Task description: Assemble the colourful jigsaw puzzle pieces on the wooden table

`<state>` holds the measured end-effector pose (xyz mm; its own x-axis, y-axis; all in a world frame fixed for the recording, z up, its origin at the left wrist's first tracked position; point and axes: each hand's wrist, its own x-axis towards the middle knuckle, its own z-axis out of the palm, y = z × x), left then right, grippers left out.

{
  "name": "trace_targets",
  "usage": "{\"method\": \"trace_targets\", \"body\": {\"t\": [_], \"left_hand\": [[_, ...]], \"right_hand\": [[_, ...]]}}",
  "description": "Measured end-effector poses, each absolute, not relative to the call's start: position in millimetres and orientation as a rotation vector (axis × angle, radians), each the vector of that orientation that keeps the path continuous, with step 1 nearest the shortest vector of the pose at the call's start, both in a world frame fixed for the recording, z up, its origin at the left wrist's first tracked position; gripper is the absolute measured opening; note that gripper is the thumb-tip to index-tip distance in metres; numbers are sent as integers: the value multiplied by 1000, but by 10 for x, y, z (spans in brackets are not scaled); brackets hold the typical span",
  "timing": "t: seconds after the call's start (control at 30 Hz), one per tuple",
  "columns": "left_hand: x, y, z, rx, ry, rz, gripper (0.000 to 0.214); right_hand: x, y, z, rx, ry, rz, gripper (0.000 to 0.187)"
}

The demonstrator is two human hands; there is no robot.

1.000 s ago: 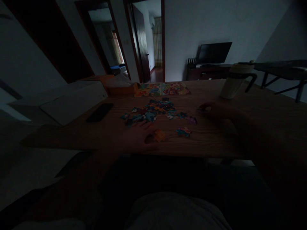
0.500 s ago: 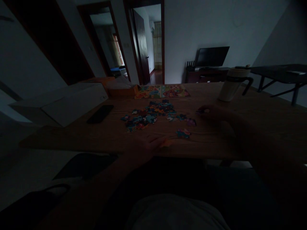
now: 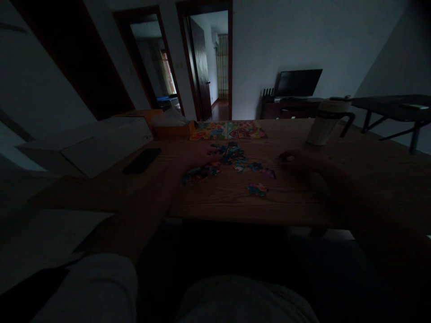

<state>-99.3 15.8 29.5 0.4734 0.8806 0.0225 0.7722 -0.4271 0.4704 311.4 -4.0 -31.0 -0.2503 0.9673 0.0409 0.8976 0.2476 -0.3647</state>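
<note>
A loose pile of jigsaw puzzle pieces (image 3: pixel 230 153) lies mid-table, teal, orange and dark in the dim light. My left hand (image 3: pixel 198 157) reaches over the pile's left part, covering some of it. Its fingers are dark and smeared, so what they hold, if anything, does not show. To the right of the pile, my right hand (image 3: pixel 298 160) pinches a small purplish puzzle piece (image 3: pixel 280 159) just above the table. Several joined or touching pieces (image 3: pixel 257 189) lie nearer the front edge, and a purple piece (image 3: pixel 268 173) sits close to my right hand.
On the wooden table (image 3: pixel 215 206) a phone (image 3: pixel 142 160) lies at left, beside a long white box (image 3: pixel 111 141). Behind are an orange box (image 3: pixel 173 131) and a colourful printed sheet (image 3: pixel 229 130). A handled tumbler (image 3: pixel 325 123) stands at back right.
My left hand has moved from the front edge forward onto the pile. The orange piece by its fingers no longer shows at the front edge. My right hand stays nearly in place.
</note>
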Motion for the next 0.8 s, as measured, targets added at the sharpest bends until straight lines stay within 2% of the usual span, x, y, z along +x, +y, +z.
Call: {"method": "trace_targets", "body": {"t": [0.13, 0.23, 0.4, 0.63, 0.8], "left_hand": [[-1095, 200, 105, 2141, 1308, 294, 40], [-1177, 230, 61, 2137, 1338, 388, 39], [-1227, 278, 93, 2125, 1428, 539, 37], [-1216, 285, 94, 1742, 1386, 796, 20], [-1215, 316, 52, 1552, 1353, 961, 16]], "right_hand": [[3118, -35, -312, -1774, -2233, 409, 42], [3143, -15, -334, -1779, -2233, 410, 47], [3145, -27, -334, -1748, -2237, 405, 44], [3156, -38, -322, -1739, -2244, 404, 42], [3194, -10, -357, -1716, -2264, 387, 48]]}}
